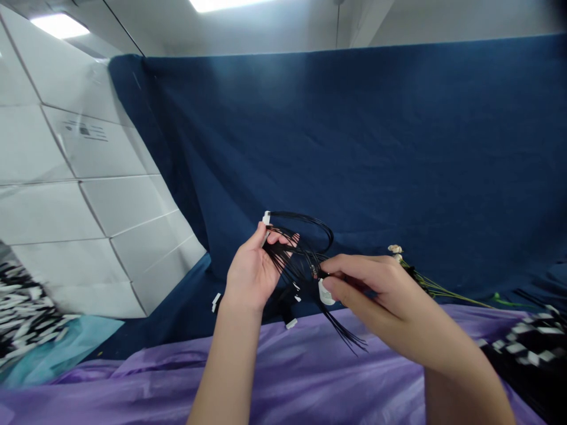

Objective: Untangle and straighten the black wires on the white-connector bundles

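Note:
My left hand (257, 265) is closed on a wire harness, its thumb against a white plastic connector (266, 218) at the top. Thin black wires (283, 260) loop out of the connector and cross the palm. At the right, my right hand (367, 283) pinches the bundle between thumb and fingers, the exact grip point partly hidden. Loose wire ends (349, 339) hang below, over purple cloth. Behind the right fingertips shows a white rounded object (326, 293) with faint print. Small white connectors (291, 323) lie on the dark surface beneath the hands.
White boxes (53, 200) are stacked at the left, above a pile of black-and-white connector wires (22, 313). A similar pile (531, 348) lies at the right. Dried flowers (396, 250) lie behind my right hand. A blue cloth (354, 147) hangs behind; purple sheeting (310, 378) covers the front.

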{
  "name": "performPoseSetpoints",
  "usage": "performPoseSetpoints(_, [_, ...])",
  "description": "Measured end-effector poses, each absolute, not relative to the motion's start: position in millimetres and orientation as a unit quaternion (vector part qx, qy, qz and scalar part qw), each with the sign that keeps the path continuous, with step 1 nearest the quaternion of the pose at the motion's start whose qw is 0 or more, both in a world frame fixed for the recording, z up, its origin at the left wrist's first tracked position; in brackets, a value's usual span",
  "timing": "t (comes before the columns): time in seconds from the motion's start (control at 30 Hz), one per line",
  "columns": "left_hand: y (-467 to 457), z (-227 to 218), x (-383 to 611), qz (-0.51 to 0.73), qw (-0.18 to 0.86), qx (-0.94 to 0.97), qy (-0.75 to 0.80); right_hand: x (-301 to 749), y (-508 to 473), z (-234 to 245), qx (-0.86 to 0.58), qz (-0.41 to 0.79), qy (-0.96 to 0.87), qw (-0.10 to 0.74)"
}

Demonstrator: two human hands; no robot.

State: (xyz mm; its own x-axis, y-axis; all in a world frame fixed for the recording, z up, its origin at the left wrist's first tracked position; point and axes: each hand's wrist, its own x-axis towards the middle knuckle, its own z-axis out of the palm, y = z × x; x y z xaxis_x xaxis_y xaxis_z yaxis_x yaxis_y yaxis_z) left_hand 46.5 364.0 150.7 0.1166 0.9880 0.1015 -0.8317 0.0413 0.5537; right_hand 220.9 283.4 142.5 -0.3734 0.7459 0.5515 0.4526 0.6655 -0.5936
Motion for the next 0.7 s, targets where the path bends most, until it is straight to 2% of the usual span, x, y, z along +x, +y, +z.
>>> performPoseSetpoints(0.7, [361.9, 154.5, 43.1, 0.647, 0.700, 0.246, 0.177, 222.5, 284.2, 141.9, -0.390, 0.138, -0.808, 0.421])
